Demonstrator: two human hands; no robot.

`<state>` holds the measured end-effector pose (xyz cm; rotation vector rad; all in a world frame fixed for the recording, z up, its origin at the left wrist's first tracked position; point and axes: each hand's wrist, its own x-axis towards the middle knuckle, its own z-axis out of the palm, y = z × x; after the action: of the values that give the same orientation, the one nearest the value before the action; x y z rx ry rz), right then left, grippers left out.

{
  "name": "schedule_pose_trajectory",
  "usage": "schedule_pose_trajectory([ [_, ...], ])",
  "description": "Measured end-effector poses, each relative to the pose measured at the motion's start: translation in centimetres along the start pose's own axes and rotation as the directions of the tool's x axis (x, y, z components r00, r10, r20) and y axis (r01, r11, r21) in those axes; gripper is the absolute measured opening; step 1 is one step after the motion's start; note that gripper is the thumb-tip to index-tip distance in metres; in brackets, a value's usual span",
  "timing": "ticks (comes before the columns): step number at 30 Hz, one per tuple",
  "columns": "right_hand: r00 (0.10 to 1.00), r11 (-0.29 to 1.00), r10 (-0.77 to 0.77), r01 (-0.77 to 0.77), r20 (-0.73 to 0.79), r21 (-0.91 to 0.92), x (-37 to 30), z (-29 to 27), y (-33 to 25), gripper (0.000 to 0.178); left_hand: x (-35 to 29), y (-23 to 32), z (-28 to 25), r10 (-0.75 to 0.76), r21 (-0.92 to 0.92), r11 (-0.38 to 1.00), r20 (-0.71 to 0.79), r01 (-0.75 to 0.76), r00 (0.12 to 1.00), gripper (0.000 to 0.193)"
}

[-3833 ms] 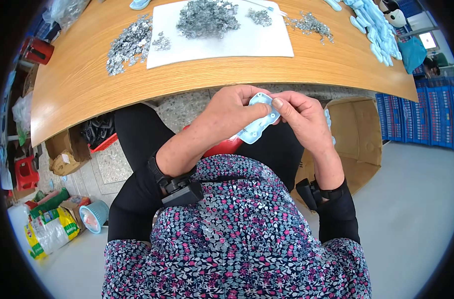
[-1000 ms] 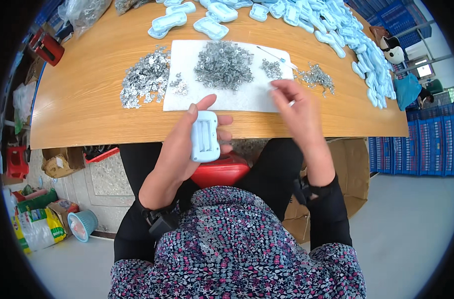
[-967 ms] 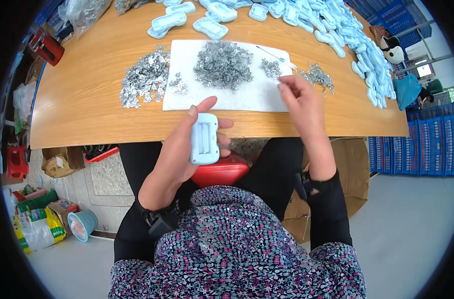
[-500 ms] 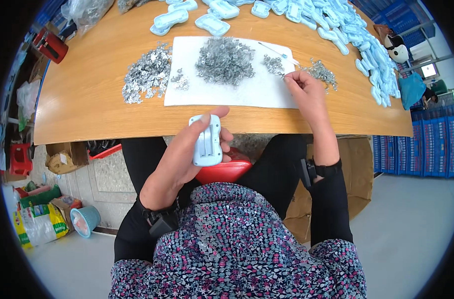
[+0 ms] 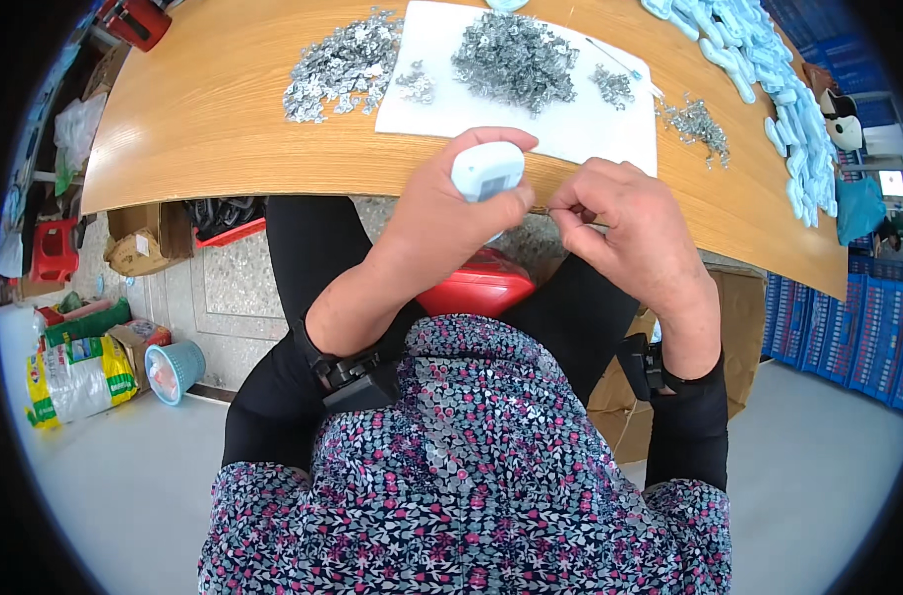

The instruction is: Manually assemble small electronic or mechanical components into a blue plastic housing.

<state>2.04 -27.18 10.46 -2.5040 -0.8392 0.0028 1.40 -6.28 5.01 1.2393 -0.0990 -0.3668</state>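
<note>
My left hand [image 5: 436,213] is closed around a light-blue plastic casing [image 5: 488,169] with a rectangular battery compartment, tilted above the table's near edge. Just to its right, my right hand [image 5: 620,223] pinches a small metal piece between thumb and forefinger; only a tiny tip shows, close to the casing's lower end. Beyond the hands lies a white mat [image 5: 421,114] bearing a big heap of small metal pieces [image 5: 516,64], with smaller piles [image 5: 612,87] beside it. A thin stick-like tool [image 5: 615,59] rests at the mat's right.
More metal pieces [image 5: 342,69] are heaped on the wooden table [image 5: 203,129] left of the mat, and a small pile [image 5: 699,127] lies to its right. Many light-blue casings [image 5: 769,79] cover the far right. A red seat [image 5: 481,283] shows between my legs.
My right hand has left the small pile on the mat and come back toward the casing. My left hand has lifted and turned the casing toward it. The view has shifted.
</note>
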Motion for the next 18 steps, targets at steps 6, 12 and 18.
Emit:
schedule_pose_trajectory([
  [6,0.969,0.935,0.19,-0.228,0.16,0.273,0.4,-0.7,0.3,0.007,-0.3,0.4,0.4,0.008,0.1,0.995,0.063,-0.014,0.998,0.045],
  [12,0.915,0.72,0.354,-0.398,0.192,0.568,0.1,0.2,0.3,0.011,-0.1,0.5,0.1,-0.103,-0.14,0.984,0.028,0.106,0.994,0.052],
  [18,0.855,0.449,0.515,-0.325,0.057,0.832,-1.1,5.2,-0.8,0.013,0.1,0.0,0.2,-0.144,-0.418,0.9,-0.009,0.127,0.99,0.063],
])
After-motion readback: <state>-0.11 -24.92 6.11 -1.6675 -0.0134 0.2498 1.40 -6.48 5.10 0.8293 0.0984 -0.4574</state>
